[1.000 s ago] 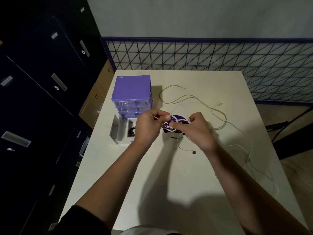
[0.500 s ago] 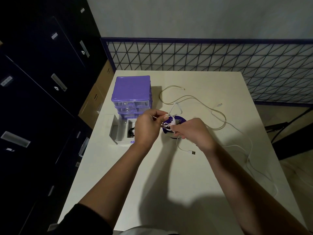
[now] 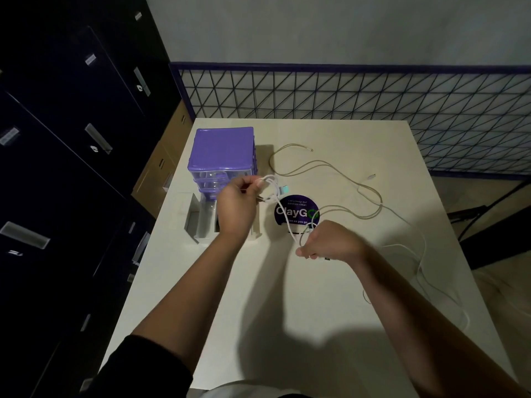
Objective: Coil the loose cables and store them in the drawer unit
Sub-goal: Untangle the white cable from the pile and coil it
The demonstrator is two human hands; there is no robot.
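- Both hands are gripping the same white cable [image 3: 277, 193]: the left hand [image 3: 236, 209] is pinching a small bundle of loops between thumb and fingertips, and the right hand [image 3: 330, 242] is clenching around a strand nearer the person.
- Between the two hands the white cable is running taut on a slant, from the loops at the left hand down to the right fist, passing over the left edge of a round sticker [image 3: 297, 211].
- A flat connector end with a pale blue-green tip is sticking out of the loops just right of the left hand's fingers.
- That sticker, dark purple, is reading "ClayGo" in large letters, with smaller lines "Let's keep our pantries clean" above and "clean as you go" below; the cable is crossing part of the first letter.
- Behind the left hand the purple drawer unit [image 3: 222, 156] is standing on the white table [image 3: 287, 297], clear drawers facing the person; one open drawer [image 3: 201, 222] is lying pulled out in front of it, its contents hidden by the left wrist.
- A beige cable [image 3: 324, 163] is lying loose across the table beyond the sticker, and another thin white cable [image 3: 422, 254] is trailing off to the right.
- How the thin white cable ends is hard to make out, as it is fading against the pale tabletop.
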